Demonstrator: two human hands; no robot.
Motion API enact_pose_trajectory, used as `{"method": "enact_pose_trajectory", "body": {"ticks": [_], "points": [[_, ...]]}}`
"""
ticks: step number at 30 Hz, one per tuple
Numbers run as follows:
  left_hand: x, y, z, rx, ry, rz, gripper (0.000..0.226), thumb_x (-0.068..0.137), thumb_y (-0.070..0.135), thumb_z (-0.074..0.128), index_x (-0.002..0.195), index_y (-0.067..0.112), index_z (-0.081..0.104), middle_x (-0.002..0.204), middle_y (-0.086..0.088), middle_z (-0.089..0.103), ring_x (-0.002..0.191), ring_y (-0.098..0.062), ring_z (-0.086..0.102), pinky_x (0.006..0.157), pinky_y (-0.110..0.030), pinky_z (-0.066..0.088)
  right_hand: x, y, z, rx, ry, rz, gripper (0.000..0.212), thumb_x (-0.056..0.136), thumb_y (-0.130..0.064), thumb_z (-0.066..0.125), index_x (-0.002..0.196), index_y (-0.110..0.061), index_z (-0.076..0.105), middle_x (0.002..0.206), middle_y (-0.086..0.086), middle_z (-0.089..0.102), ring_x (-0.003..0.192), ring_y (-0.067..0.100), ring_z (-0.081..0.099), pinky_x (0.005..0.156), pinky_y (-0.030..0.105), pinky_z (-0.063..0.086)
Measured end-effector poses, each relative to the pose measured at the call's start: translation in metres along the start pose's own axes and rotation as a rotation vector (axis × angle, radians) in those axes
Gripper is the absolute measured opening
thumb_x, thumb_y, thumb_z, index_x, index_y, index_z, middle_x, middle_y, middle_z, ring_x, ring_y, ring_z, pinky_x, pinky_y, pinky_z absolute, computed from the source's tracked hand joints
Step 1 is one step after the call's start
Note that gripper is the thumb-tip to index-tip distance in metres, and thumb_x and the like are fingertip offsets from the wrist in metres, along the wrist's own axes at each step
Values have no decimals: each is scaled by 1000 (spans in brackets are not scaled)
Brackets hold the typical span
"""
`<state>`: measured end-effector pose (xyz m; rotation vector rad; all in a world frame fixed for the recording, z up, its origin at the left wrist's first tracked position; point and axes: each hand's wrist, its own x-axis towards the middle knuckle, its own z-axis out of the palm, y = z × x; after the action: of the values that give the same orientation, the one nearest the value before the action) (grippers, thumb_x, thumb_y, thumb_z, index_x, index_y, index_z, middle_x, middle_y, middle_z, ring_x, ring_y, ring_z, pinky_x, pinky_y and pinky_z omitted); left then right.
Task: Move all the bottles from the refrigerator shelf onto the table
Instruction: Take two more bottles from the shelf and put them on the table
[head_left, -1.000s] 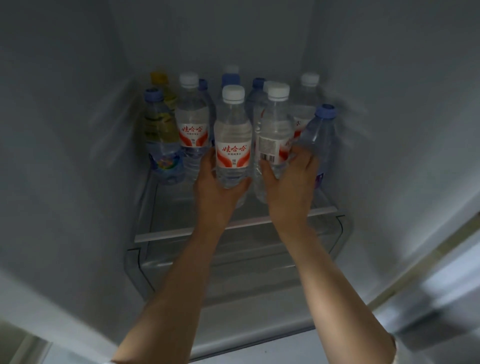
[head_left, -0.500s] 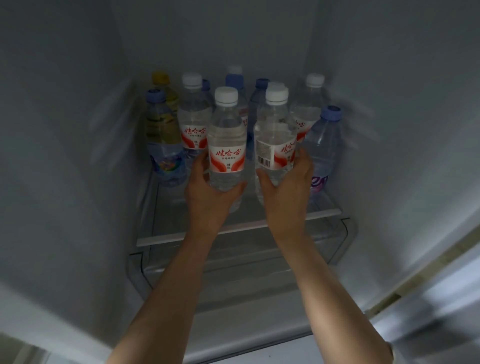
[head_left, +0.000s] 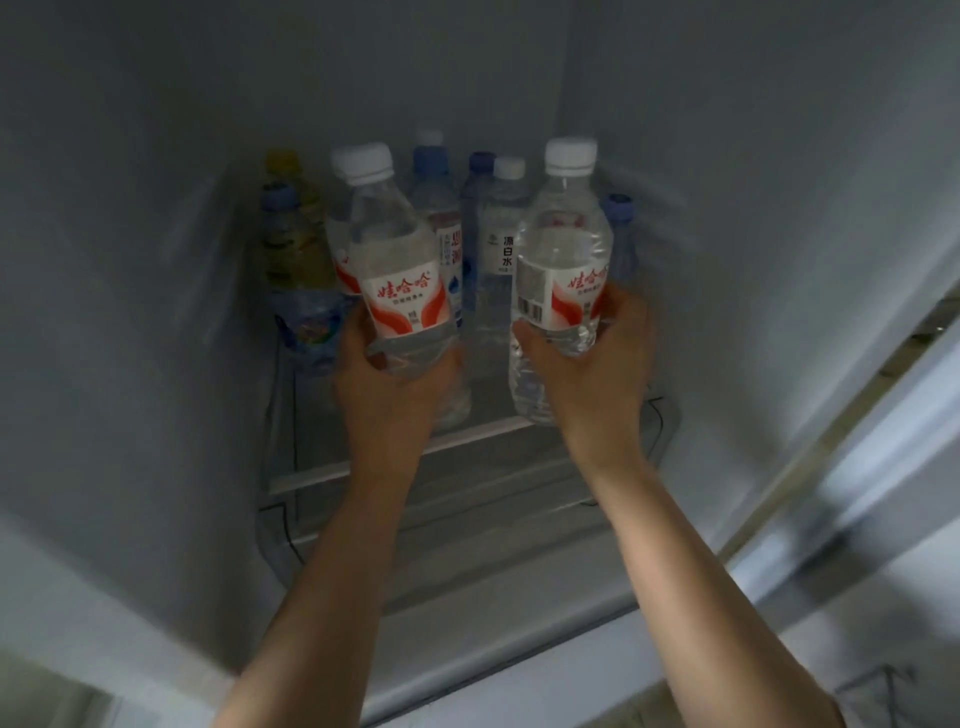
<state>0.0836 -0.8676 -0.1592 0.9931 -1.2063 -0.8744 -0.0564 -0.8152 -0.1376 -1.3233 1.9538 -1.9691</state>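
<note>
My left hand (head_left: 387, 387) grips the lower part of a clear white-capped water bottle with a red and white label (head_left: 397, 270), lifted off the shelf and tilted left. My right hand (head_left: 597, 364) holds a second bottle of the same kind (head_left: 563, 260), also raised above the glass refrigerator shelf (head_left: 415, 447). Behind them several bottles still stand on the shelf: a yellow-capped one (head_left: 283, 166), a blue-capped one with a colourful label (head_left: 304, 317), a clear white-capped one with black characters (head_left: 501, 249), and a blue-capped one at the right wall (head_left: 621, 223).
The grey refrigerator walls (head_left: 156, 260) close in on both sides and behind. A drawer front (head_left: 467, 525) sits below the shelf. The door frame edge (head_left: 857, 467) runs diagonally at the right.
Both hands have lifted their bottles off the shelf and drawn them toward me and apart. The bottles behind them, hidden before, now show between the two held ones.
</note>
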Motion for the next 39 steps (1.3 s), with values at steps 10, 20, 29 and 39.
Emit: {"method": "enact_pose_trajectory", "body": {"ticks": [10, 20, 29, 39], "points": [[-52, 16, -13, -51, -225, -49, 74, 62, 11, 88, 128, 18, 55, 107, 12, 68, 89, 5, 67, 70, -10, 53, -67, -19, -56, -9, 162, 53, 56, 68, -21, 85, 110, -6, 51, 94, -14, 60, 84, -10, 59, 69, 5, 43], [-143, 14, -12, 45, -603, 15, 74, 61, 26, 90, 125, 21, 53, 110, 8, 67, 97, -10, 67, 77, -26, 57, -155, -10, -137, -135, 277, 278, 64, 62, -26, 88, 113, -15, 52, 99, -16, 64, 84, -15, 60, 67, 2, 46], [-254, 12, -5, 69, -942, -79, 83, 50, 38, 89, 123, 33, 49, 107, 20, 63, 90, 7, 63, 62, -8, 51, -250, -14, -226, -266, 424, 479, 74, 60, -37, 87, 119, -34, 43, 100, -24, 62, 93, -5, 63, 94, 35, 53], [-430, 27, -13, 143, -1229, -116, 85, 51, 43, 86, 125, 20, 52, 110, 8, 67, 87, -5, 68, 74, -27, 58, -393, -24, -359, -379, 594, 649, 75, 62, -29, 87, 122, -24, 43, 97, -24, 56, 84, -21, 57, 75, -1, 45]]}}
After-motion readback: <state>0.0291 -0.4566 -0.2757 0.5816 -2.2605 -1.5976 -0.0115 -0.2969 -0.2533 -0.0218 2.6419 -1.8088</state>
